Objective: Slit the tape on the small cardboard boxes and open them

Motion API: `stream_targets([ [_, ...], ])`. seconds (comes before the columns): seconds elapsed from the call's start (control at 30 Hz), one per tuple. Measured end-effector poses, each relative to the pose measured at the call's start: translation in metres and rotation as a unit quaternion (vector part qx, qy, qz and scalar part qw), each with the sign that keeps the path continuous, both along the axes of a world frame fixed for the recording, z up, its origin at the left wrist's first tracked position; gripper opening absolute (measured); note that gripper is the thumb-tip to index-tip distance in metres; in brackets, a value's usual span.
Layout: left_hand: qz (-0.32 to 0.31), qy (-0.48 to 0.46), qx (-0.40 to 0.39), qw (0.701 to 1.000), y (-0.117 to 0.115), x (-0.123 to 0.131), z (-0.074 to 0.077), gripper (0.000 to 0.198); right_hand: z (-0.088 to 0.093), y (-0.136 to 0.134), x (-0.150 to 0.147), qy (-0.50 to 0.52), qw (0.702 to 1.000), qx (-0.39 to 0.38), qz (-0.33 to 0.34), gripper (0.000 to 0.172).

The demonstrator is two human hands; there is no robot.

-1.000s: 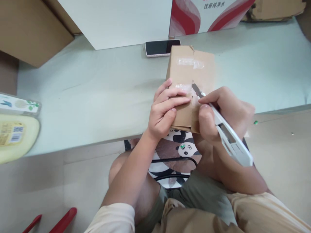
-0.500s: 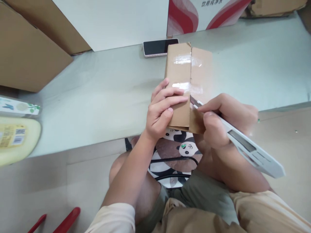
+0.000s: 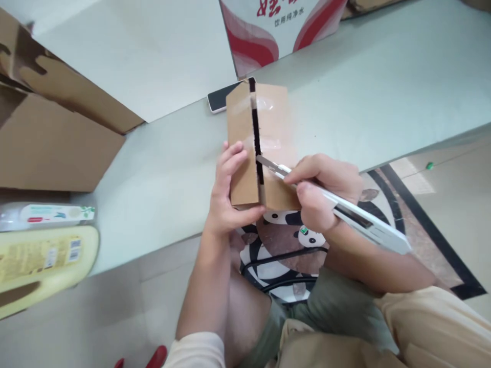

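A small brown cardboard box [image 3: 242, 128] rests near the front edge of the pale table, its top flaps parted by a dark gap. Strips of clear tape cling to both flaps. My left hand [image 3: 226, 189] grips the box's left side, fingers on the left flap and thumb along the near end. In my right hand [image 3: 326, 189] is a white utility knife [image 3: 368, 225], held near its front. Its metal blade reaches the gap between the flaps, and the tip is at the seam. A dark-screened phone [image 3: 222, 98] lies behind the box, partly covered by it.
Large cardboard boxes [image 3: 57, 143] stand at the left, beside a white panel [image 3: 134, 51]. A red-and-white carton [image 3: 284, 36] is at the back. At the left table edge lie a yellow bottle [image 3: 42, 260] and a clear bottle [image 3: 57, 214]. Below is a panda-patterned surface [image 3: 276, 240].
The seam between the flaps has opened into a wide dark gap. My left hand has shifted from the top flap to the box's left side. The view has turned and moved.
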State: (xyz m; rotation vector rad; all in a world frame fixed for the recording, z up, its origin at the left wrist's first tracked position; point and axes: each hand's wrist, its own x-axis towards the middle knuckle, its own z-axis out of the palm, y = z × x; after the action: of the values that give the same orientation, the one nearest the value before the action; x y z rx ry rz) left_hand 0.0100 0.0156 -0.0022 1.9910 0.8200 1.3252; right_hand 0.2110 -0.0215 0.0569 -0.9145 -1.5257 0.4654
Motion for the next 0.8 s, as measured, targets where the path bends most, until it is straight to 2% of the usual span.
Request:
stream_targets([
  [0.07, 0.008, -0.024, -0.026, 0.999, -0.003, -0.002, -0.003, 0.087, -0.001, 0.002, -0.002, 0.013, 1.000, 0.027, 0.000, 0.014],
  [0.13, 0.050, -0.080, -0.054, 0.994, -0.003, -0.004, -0.006, 0.069, -0.005, 0.007, -0.003, 0.028, 0.998, 0.054, -0.021, 0.010],
  [0.23, 0.186, -0.203, -0.105, 0.956, 0.003, -0.006, -0.006, 0.050, -0.018, 0.021, -0.002, 0.027, 0.994, 0.050, -0.091, 0.008],
  [0.3, 0.286, -0.269, -0.137, 0.909, 0.009, -0.009, -0.003, 0.044, -0.034, 0.034, 0.004, -0.034, 0.990, -0.018, -0.133, 0.015],
  [0.37, 0.356, -0.306, -0.163, 0.868, 0.014, -0.015, 0.000, 0.038, -0.053, 0.048, 0.015, -0.128, 0.975, -0.106, -0.150, 0.028],
  [0.5, 0.441, -0.321, -0.249, 0.800, 0.019, -0.035, -0.001, 0.033, -0.086, 0.069, 0.038, -0.287, 0.920, -0.229, -0.136, 0.054],
  [0.6, 0.490, -0.302, -0.315, 0.754, 0.018, -0.048, -0.003, 0.035, -0.096, 0.074, 0.045, -0.357, 0.885, -0.270, -0.125, 0.064],
  [0.67, 0.503, -0.283, -0.323, 0.750, 0.017, -0.053, -0.003, 0.040, -0.096, 0.073, 0.043, -0.369, 0.879, -0.272, -0.128, 0.068],
  [0.73, 0.509, -0.252, -0.320, 0.759, 0.015, -0.053, -0.002, 0.043, -0.096, 0.070, 0.040, -0.359, 0.887, -0.258, -0.133, 0.067],
  [0.8, 0.514, -0.226, -0.323, 0.762, 0.014, -0.051, -0.002, 0.040, -0.095, 0.068, 0.037, -0.349, 0.900, -0.240, -0.105, 0.061],
])
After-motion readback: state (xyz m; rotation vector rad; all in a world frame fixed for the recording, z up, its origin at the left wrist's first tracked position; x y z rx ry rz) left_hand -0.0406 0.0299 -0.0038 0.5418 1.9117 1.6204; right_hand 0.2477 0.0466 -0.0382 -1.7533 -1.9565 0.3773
